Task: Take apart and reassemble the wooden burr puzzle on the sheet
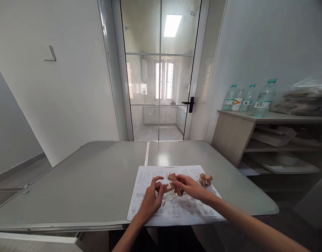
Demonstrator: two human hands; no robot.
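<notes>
Between thumb and fingers, my left hand [152, 198] grips one end of a notched wooden puzzle piece [167, 189]. My right hand [190, 187] is closed around a small cluster of crossed wooden puzzle pieces [179, 192], its thumb and fingers pressed on them. The notched piece meets the cluster; whether it is seated in it I cannot tell. Both hands are over a printed sheet [173, 219] with rows of small diagrams. An interlocked wooden burr puzzle [205, 179] sits on the sheet's right edge, just beyond my right hand.
The sheet lies on a grey table [97, 185] with a seam down its middle. To the right stands a shelf unit [230, 134] bearing several bottles, among them a large water bottle [263, 99], and a plastic bag [305, 99]. A glass door [161, 80] is behind the table.
</notes>
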